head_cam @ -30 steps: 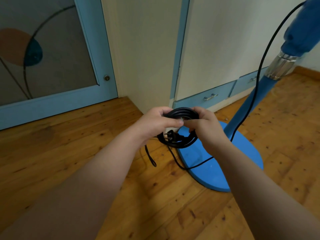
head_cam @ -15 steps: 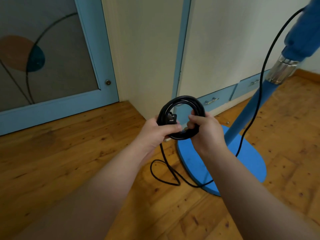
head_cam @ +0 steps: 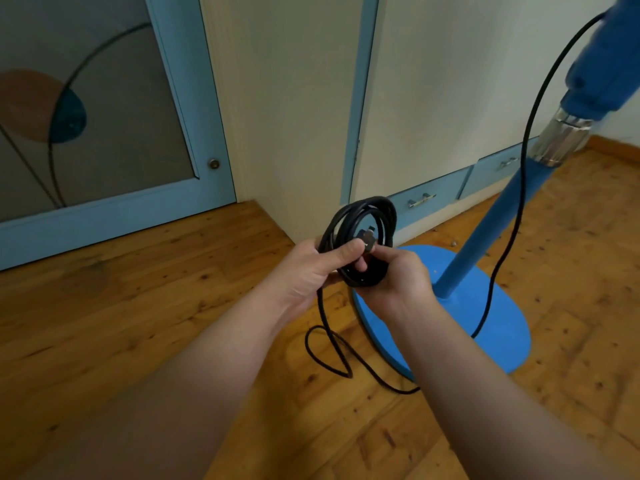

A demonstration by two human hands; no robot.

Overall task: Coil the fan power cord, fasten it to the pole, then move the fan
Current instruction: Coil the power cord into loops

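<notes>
Left grip (head_cam: 311,271) and right grip (head_cam: 398,282) closed round cord coil (head_cam: 377,206), loops rising above both, plug (head_cam: 367,242) by left thumb

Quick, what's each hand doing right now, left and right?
Left hand: closed, gripping the coiled power cord.
Right hand: closed, holding the same coil from the other side, by the plug.

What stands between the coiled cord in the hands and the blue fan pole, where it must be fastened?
Nothing visible does. The left hand and the right hand hold the coiled cord; only open air lies between it and the pole on its right. Loose slack lies on the floor below.
</notes>
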